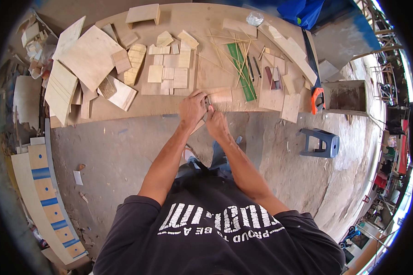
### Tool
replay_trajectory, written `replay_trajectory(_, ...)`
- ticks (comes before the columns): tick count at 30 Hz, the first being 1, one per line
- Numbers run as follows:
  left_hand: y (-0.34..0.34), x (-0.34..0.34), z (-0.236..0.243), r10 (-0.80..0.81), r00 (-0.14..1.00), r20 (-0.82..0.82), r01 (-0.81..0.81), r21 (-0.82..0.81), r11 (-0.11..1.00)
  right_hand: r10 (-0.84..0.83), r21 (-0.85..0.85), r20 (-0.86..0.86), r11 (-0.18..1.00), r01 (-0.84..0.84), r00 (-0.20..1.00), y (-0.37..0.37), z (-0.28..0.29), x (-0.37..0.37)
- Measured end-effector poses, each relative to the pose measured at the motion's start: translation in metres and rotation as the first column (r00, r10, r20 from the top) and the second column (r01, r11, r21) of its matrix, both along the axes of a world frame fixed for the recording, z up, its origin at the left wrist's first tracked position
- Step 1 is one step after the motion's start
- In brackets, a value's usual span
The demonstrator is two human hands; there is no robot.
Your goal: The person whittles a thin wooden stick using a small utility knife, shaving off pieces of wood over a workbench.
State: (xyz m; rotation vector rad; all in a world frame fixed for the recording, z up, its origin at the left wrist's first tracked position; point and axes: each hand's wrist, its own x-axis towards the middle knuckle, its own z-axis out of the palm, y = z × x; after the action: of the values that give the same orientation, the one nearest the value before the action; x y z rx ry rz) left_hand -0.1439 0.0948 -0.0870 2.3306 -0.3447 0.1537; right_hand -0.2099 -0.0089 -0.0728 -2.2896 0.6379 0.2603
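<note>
Handwork at the near edge of a table (163, 104), upper centre of the frame, as I view it from the head camera. The left hand (192, 109) and the right hand (217, 123) stand close together, fingers curled inward; I judge both to be clamped on a slim wooden piece (198, 126), whose lower end shows between the wrists. A small dark item (207, 100) lies between the fingers; I cannot tell whether it is a blade or which hand bears it.

For sound work at this step, I would brace the wood against the table edge, steady it with the left hand, and let the right apply short, light strokes along the grain. The left fingertips belong behind any cutting edge, since a slip at such close quarters could nick them or split the thin wood.

The slim piece, at the centre of the frame, appears pale tan, narrow and straight-edged, and slants toward the lower left. Its upper part is hidden by the fingers; surface finish cannot be read.
</note>
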Motion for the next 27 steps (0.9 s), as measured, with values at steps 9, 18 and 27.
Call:
replay_trajectory(9,0.0,0.003,-0.003,0.049,0.999,-0.003,-0.049,0.022,0.999,0.019,-0.001,-0.023,1.0,-0.019,1.0,0.003,0.003,0.013)
replay_trajectory(18,0.019,-0.012,-0.002,-0.052,0.999,0.012,0.051,0.073,0.996,0.06,0.047,0.038,0.997,-0.062,0.997,0.016,-0.013,-0.013)
replay_trajectory(27,0.024,-0.009,0.002,-0.091,0.995,0.033,0.09,0.009,0.996,0.016,0.053,0.138,0.998,-0.023,0.99,0.024,-0.026,-0.023)
